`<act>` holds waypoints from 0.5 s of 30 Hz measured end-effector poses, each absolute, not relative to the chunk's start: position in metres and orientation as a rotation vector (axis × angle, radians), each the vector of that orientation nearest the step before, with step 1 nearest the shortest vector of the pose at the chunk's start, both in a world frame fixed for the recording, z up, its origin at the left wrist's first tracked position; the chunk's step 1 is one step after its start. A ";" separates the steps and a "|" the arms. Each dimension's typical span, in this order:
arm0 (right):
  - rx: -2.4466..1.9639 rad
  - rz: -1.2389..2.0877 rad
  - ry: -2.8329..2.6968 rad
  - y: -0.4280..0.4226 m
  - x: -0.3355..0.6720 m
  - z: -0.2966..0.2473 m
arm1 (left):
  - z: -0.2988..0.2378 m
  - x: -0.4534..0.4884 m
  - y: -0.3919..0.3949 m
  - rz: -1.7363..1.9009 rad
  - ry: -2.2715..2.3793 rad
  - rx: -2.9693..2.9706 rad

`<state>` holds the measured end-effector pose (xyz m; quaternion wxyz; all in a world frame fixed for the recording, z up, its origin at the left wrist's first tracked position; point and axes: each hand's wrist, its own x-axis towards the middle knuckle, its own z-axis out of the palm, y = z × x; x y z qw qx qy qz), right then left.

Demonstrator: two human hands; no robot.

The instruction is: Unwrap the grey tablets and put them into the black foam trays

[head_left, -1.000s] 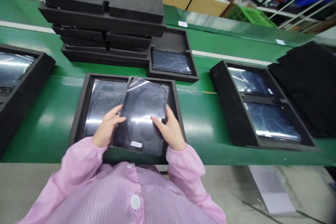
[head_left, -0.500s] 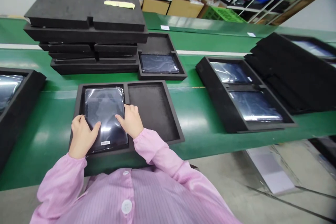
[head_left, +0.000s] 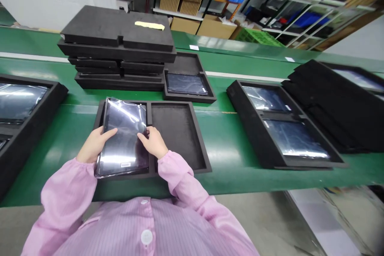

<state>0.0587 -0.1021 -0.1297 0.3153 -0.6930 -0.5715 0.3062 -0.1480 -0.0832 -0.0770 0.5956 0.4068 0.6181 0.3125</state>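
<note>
A dark glossy tablet-like screen panel (head_left: pixel 125 144) in clear film, with a small white label near its lower edge, is held between my two hands. My left hand (head_left: pixel 95 142) grips its left edge, thumb on the face and fingers underneath. On the opposite edge, my right hand (head_left: pixel 154 141) has its thumb on the face and fingers curled round the side. The panel is tilted, its left side raised over the left compartment of a black foam tray (head_left: pixel 196 144). The tray's right compartment holds nothing.
Behind the tray stands a stack of black foam trays (head_left: pixel 120 52), beside a tray holding one panel (head_left: pixel 187 84). To the right lies a tray with two panels (head_left: pixel 297 138), then a dark leaning stack (head_left: pixel 330 108). Another loaded tray (head_left: pixel 57 92) sits left on the green bench (head_left: pixel 228 144).
The panel's left side has come up out of the tray compartment, and my left fingers have gone under its edge. The camera view has shifted, so the scene sits lower.
</note>
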 end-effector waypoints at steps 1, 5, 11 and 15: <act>-1.786 0.814 -1.458 -0.100 0.061 -0.128 | -0.074 -0.148 -0.085 0.760 1.395 0.969; -1.538 0.789 -1.277 -0.094 0.067 -0.110 | -0.070 -0.153 -0.095 0.915 1.310 1.170; -1.240 0.726 -1.182 -0.114 0.058 -0.085 | -0.068 -0.156 -0.095 1.223 1.329 1.431; -1.099 0.722 -1.250 -0.132 0.046 -0.066 | -0.063 -0.145 -0.102 1.542 1.499 1.454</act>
